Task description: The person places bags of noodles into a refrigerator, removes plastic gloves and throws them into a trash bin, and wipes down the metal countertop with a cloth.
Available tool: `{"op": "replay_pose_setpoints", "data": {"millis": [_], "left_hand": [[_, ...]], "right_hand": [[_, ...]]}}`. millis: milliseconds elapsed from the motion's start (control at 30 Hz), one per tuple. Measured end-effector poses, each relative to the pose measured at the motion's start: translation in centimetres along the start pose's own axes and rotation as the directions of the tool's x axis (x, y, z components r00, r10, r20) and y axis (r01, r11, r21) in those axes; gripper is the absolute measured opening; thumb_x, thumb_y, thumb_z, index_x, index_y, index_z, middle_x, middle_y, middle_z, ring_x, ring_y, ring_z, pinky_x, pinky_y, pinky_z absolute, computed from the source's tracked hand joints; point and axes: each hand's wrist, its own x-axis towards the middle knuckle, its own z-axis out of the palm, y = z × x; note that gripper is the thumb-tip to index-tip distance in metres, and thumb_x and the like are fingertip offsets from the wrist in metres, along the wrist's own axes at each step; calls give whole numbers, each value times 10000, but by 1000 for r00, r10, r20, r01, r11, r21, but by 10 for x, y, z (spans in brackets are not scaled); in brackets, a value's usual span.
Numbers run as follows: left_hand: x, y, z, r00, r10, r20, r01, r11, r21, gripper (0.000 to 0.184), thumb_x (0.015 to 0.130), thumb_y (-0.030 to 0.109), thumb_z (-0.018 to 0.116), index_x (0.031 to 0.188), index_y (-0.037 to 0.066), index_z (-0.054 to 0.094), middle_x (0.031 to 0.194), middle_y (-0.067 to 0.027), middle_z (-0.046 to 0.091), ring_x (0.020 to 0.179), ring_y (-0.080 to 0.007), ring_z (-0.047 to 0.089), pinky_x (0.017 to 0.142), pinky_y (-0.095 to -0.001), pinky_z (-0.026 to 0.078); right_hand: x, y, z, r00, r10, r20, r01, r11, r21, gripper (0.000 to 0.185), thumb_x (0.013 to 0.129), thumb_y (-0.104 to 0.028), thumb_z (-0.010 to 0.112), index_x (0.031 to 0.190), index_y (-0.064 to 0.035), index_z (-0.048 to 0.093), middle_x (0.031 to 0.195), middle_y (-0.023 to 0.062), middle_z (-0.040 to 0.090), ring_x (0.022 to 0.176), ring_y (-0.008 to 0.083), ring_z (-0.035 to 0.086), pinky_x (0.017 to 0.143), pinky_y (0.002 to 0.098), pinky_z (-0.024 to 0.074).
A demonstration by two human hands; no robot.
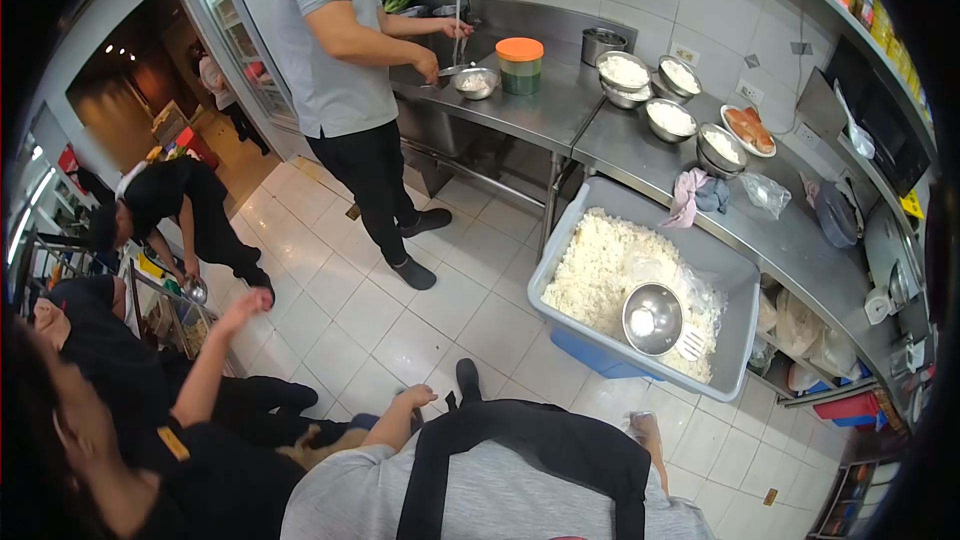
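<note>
White-tiled kitchen floor [385,345], steel bench [628,137], grey tub [742,325]

Tub: beside the bench, forward of the right hand [647,427]; contains rice [600,260], with one metal bowl [665,338] and one white slotted spatula [691,345] resting on top. Left hand [417,397]: fingers loosely parted, grip apparently without contents. Right hand (clear plastic [632,424] about it): apart from the tub; grip cannot be told. Risk, judged: a knock could tip the bowl, its footing being uneven. Obscured: spatula's handle; most of the blue support [590,352] under the tub.

Grey tub [741,315] of rice [600,270] stood right, steel bowl [666,310] lay inside, filled bowls [668,137] sat far, right hand [645,427] hung near
</note>
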Motion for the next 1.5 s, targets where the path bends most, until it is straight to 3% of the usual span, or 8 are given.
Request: {"op": "replay_pose_setpoints", "data": {"millis": [33, 133, 200, 267, 333, 567, 1233, 1500], "left_hand": [[6, 5, 3, 999, 29, 13, -30, 999, 25, 500, 731, 422, 455, 998, 13, 560, 1075, -177, 512, 1027, -298, 464, 871, -359, 365], [23, 29, 3, 989, 150, 14, -150, 973, 176, 493, 732, 416, 464, 1008, 18, 554, 1077, -175, 510, 1027, -299, 463, 872, -360, 363], [31, 48, -1, 983, 181, 14, -180, 965, 192, 491, 730, 412, 470, 1014, 19, 550, 1077, -175, 510, 1027, -300, 463, 872, -361, 363], [38, 69, -7, 977, 211, 15, -209, 956, 207, 490, 729, 408, 476, 1021, 20, 546, 1077, -176, 510, 1028, -301, 463, 871, -361, 363], [38, 92, -18, 973, 231, 19, -230, 954, 190, 476, 728, 393, 485, 1029, 29, 542, 1077, -176, 509, 1027, -303, 462, 870, -364, 364], [63, 119, -46, 971, 239, 20, -237, 949, 209, 444, 740, 357, 493, 1025, 20, 541, 1093, -180, 499, 1031, -305, 461, 861, -373, 368], [105, 127, -75, 988, 154, 2, -151, 964, 219, 471, 759, 405, 465, 1011, 15, 544, 1070, -179, 513, 1004, -316, 477, 852, -376, 375], [64, 158, 2, 999, 53, -7, -52, 991, 122, 451, 770, 406, 411, 918, 17, 586, 1040, -200, 519, 1007, -314, 469, 850, -383, 370]], "right_hand": [[-2, 14, -4, 984, 136, -113, -175, 840, -514, 333, 750, -342, 468, 676, -37, 580, 639, 124, 583, 535, 269, 557, 457, 407, 416], [-15, 110, 1, 933, 213, -289, -347, 743, -573, 330, 761, -329, 451, 613, -56, 564, 577, 121, 559, 498, 264, 529, 432, 391, 396], [-62, 38, -18, 972, -230, -39, 88, 520, -850, 318, 760, -310, 455, 584, -61, 545, 562, 128, 545, 496, 264, 521, 433, 378, 385], [-93, 4, -20, 996, 35, -84, -86, 679, -729, 276, 764, -281, 454, 597, -78, 540, 584, 121, 548, 525, 271, 536, 453, 391, 383], [-107, 187, 16, 980, -98, -174, -119, 416, -902, 205, 755, -233, 456, 613, -108, 535, 586, 102, 542, 527, 264, 540, 447, 387, 371], [-108, 78, -18, 987, -138, -80, 16, 584, -812, 187, 749, -217, 456, 615, -112, 533, 583, 95, 541, 521, 264, 536, 443, 387, 366], [-33, -4, -79, 984, -179, -18, 53, 383, -922, 133, 707, -220, 488, 661, -111, 550, 600, 107, 550, 536, 274, 544, 453, 388, 379], [-45, 21, -151, 951, 50, -305, -224, 791, -570, 169, 708, -174, 489, 604, -48, 532, 556, 141, 528, 502, 296, 525, 411, 371, 385]]}}
